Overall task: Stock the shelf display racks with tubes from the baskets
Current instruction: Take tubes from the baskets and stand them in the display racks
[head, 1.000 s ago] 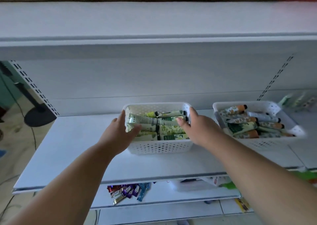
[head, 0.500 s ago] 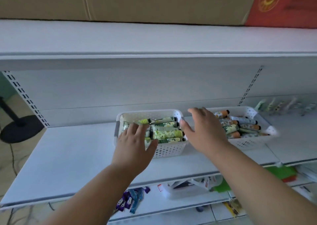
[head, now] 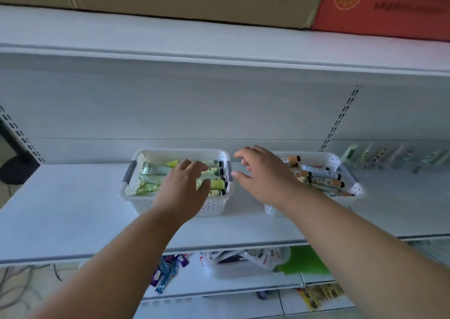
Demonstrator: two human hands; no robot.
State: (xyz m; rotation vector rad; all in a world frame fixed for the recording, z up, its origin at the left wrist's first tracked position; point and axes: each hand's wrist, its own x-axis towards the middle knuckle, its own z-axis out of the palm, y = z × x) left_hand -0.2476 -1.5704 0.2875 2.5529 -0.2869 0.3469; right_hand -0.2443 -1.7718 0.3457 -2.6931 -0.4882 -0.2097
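1. The red carton [head: 389, 4] on the top shelf carries a round yellow emblem and lines of yellow print, too blurred to read
2. Print on the tubes [head: 155, 170] and the purple packets [head: 168, 267] is illegible

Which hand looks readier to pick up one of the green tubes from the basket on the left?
The left hand, probably. It is spread directly over the green tubes in the left basket, fingers reaching down among them. The right hand hovers open between the two baskets, over bare shelf, holding nothing.
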